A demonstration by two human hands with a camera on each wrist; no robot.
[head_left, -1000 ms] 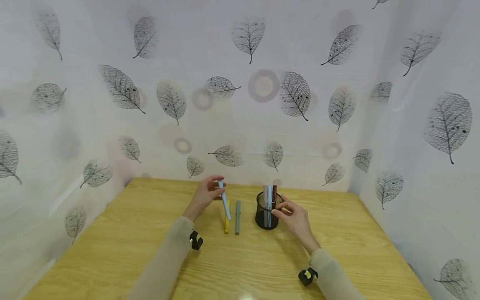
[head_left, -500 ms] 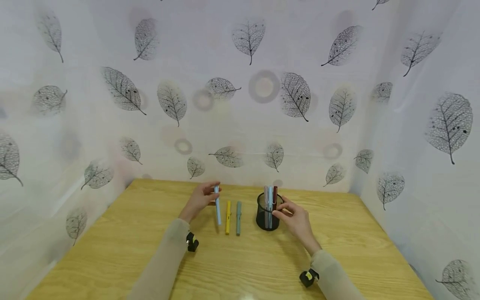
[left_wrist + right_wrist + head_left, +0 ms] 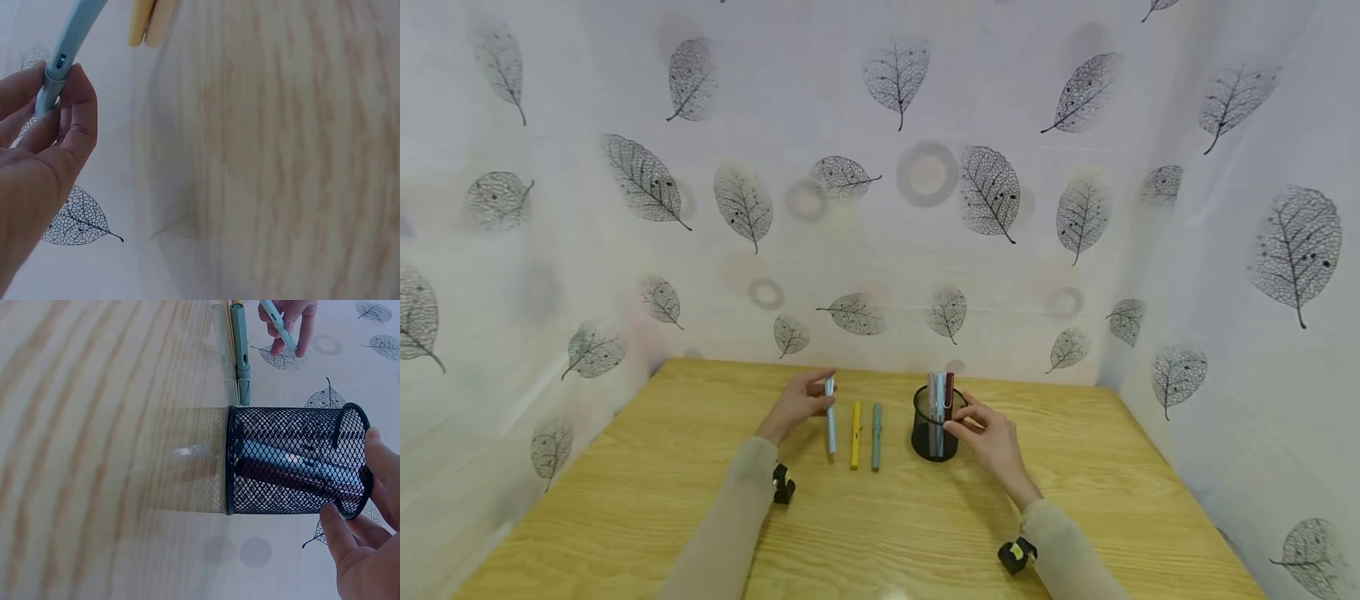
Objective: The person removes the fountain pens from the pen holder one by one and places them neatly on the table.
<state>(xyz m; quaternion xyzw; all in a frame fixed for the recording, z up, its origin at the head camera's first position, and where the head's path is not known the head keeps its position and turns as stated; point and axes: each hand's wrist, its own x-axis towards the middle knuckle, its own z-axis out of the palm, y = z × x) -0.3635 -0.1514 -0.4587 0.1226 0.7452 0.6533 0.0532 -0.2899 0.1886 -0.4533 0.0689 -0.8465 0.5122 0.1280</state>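
Note:
My left hand (image 3: 793, 407) pinches a light blue pen (image 3: 831, 429) near its upper end, and the pen points down towards the table. In the left wrist view thumb and fingertips close round this pen (image 3: 74, 31). To its right a yellow pen (image 3: 855, 442) and a grey-green pen (image 3: 876, 442) lie side by side. My right hand (image 3: 992, 437) holds the rim of a black mesh pen holder (image 3: 275, 419), which stands upright on the table. Inside it are a pale mauve pen (image 3: 931, 387), another light blue pen (image 3: 940, 390) and a dark red pen (image 3: 950, 387).
The wooden table (image 3: 865, 533) reaches back to a whitish curtain (image 3: 880, 250) printed with leaves, which also hangs along both sides. Each wrist carries a small black camera.
My left hand has moved the light blue pen left, from over the yellow pen to beside it, and lowered it more upright. The right hand stays at the pen holder.

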